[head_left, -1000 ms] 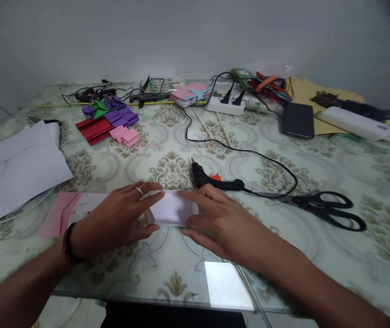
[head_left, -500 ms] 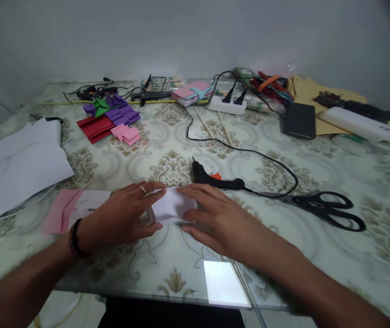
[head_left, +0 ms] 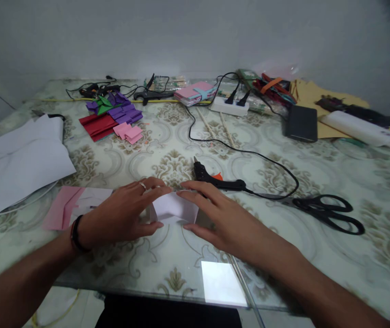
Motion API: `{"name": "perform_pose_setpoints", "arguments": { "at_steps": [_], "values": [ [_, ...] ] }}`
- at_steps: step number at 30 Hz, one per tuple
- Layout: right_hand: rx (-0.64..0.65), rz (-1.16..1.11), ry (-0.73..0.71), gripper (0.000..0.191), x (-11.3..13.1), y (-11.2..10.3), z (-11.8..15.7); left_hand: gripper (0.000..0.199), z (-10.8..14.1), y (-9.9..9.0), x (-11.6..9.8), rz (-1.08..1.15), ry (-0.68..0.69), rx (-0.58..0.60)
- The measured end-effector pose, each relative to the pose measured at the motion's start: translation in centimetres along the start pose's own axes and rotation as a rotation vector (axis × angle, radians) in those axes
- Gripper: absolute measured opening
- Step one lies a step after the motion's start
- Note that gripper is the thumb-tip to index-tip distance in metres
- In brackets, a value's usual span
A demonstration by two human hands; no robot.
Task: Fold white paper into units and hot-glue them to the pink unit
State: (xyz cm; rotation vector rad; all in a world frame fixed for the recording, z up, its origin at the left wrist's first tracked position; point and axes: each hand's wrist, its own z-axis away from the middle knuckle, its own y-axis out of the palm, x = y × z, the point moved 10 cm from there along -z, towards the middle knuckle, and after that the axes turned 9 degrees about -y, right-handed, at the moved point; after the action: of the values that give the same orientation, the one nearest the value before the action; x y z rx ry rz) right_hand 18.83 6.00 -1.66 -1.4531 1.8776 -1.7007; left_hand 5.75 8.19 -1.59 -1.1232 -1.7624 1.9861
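Note:
A small piece of pale folded paper [head_left: 174, 208] is between my two hands, just above the patterned tabletop. My left hand [head_left: 123, 212] grips its left end, thumb at the near edge and fingers at the far edge. On the right end, my right hand [head_left: 229, 216] grips it the same way, its fingertips bent over the far edge. Just beyond my right hand lies a black glue gun [head_left: 220, 181] with its nozzle pointing away. Pink and white folded paper [head_left: 61, 207] rests left of my left wrist.
Black-handled scissors [head_left: 328, 212] lie to the right. White sheets [head_left: 24, 159] cover the left side. Red paper [head_left: 97, 127], purple paper [head_left: 125, 114] and pink paper [head_left: 129, 133] are farther back. A power strip [head_left: 229, 106] with a trailing cord and a black box [head_left: 301, 123] stand behind.
The paper's far edge has curved up more between my hands. My right fingers have drawn back from its face to the far edge. The view has shifted slightly.

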Motion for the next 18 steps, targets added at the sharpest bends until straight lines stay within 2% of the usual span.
{"name": "perform_pose_setpoints", "arguments": {
  "at_steps": [12,14,18],
  "values": [
    [0.026,-0.121,0.088,0.082,-0.9,0.2,0.1,0.078,0.0,0.2,1.2,0.05,-0.118,0.112],
    [0.013,-0.14,0.106,0.078,-1.1,0.1,0.2,0.079,0.0,0.0,1.5,0.051,-0.131,0.117],
    [0.01,-0.183,0.151,0.049,-1.5,0.2,0.4,0.073,0.1,-0.1,2.2,0.079,-0.168,0.114]
  ]
}}
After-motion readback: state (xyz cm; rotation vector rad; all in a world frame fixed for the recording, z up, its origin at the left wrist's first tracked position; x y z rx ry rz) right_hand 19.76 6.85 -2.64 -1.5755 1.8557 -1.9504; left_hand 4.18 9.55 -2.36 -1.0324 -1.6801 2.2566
